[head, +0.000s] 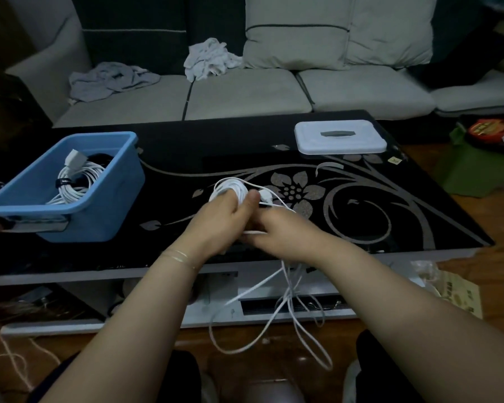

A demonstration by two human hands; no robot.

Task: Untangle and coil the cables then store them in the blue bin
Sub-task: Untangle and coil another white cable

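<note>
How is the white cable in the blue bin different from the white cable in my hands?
The cable in the bin is fully coiled and bound with a dark strap; the cable in hand is only partly coiled, with loose loops hanging below the table edge. The first lies in the blue bin; the second is held by the left hand and right hand. Both are white.

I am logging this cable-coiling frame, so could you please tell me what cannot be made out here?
- Head view: how far the white cable is coiled; the left hand covers it.
- Right hand: its fingers are blurred, grip unclear.
- Blue bin: its near wall hides the lower contents.
- Loose cable strands: their tangle below the table is too fine to trace.
</note>
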